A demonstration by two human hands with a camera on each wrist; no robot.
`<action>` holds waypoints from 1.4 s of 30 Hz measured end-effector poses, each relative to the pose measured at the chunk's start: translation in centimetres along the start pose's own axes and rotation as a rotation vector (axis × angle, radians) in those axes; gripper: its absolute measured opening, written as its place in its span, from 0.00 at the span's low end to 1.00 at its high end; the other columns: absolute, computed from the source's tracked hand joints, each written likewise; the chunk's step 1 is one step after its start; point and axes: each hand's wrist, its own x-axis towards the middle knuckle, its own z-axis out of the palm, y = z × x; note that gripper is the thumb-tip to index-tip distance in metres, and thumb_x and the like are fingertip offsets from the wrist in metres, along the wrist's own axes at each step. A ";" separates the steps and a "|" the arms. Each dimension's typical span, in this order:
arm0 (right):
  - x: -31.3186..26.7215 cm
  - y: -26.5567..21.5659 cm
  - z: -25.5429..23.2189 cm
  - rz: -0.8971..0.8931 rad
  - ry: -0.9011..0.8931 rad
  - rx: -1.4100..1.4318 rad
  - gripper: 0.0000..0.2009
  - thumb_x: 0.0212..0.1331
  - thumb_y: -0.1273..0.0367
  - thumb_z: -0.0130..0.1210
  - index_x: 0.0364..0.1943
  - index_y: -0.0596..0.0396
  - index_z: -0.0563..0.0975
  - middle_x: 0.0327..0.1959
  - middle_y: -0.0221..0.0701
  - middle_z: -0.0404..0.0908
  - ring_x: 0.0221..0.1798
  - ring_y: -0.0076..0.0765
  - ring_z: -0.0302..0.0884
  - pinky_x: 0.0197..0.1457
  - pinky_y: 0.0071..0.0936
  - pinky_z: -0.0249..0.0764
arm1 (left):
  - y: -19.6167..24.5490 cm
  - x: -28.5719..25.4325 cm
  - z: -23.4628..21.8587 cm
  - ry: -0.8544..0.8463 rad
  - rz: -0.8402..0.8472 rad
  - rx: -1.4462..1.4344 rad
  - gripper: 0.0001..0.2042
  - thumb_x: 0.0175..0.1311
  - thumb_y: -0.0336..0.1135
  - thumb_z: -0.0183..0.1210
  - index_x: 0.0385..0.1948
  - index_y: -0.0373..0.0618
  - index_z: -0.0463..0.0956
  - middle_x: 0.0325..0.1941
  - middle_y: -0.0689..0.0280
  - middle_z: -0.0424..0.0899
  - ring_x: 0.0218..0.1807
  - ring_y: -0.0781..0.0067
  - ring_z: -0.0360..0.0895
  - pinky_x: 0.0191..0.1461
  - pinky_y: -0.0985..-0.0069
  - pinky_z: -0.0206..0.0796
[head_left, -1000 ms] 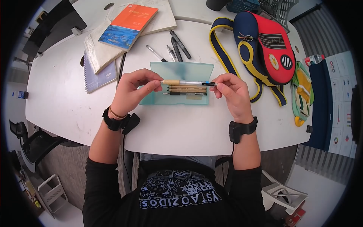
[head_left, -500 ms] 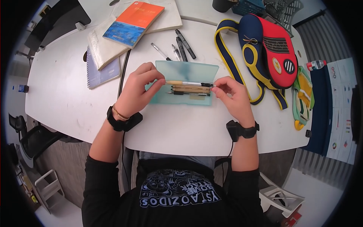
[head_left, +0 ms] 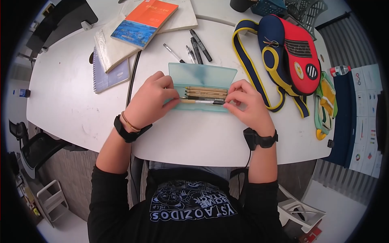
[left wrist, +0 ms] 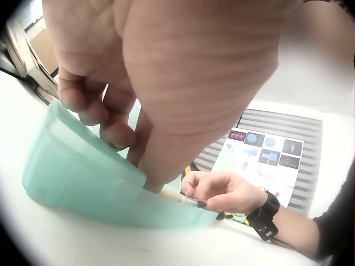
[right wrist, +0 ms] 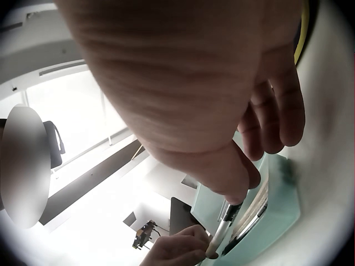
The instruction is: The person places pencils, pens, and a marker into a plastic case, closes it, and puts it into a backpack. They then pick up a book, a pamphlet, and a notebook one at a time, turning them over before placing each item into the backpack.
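A pen (head_left: 198,102) with a tan grip, clear barrel and black end lies level across the front of an open teal pencil case (head_left: 202,73). My left hand (head_left: 150,99) pinches its tan end between thumb and fingertips. At the black end, my right hand (head_left: 249,106) pinches the pen too, as the right wrist view shows with the pen (right wrist: 223,227) sloping between both hands. Several wooden pencils (head_left: 206,91) and a dark pen lie side by side in the case, just behind the held pen. The case wall (left wrist: 94,185) stands below my left fingers.
Several loose pens (head_left: 196,48) lie behind the case. Books (head_left: 144,23) and a spiral notebook (head_left: 109,73) are stacked at the back left. A red and navy backpack (head_left: 293,56) sits at the right, its strap (head_left: 244,56) curving towards the case.
Both hands have brought the pen down and towards the body, from over the back of the pencils to the front of the case. The head view has shifted slightly.
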 end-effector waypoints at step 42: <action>0.6 -0.3 1.0 -0.017 0.137 -0.023 0.07 0.58 0.80 0.66 0.39 0.58 0.85 0.27 0.30 0.73 0.28 0.26 0.69 0.33 0.25 0.67 | -0.4 -0.1 1.1 0.042 0.016 0.100 0.09 0.45 0.32 0.78 0.24 0.48 0.84 0.32 0.67 0.79 0.42 0.61 0.74 0.47 0.64 0.71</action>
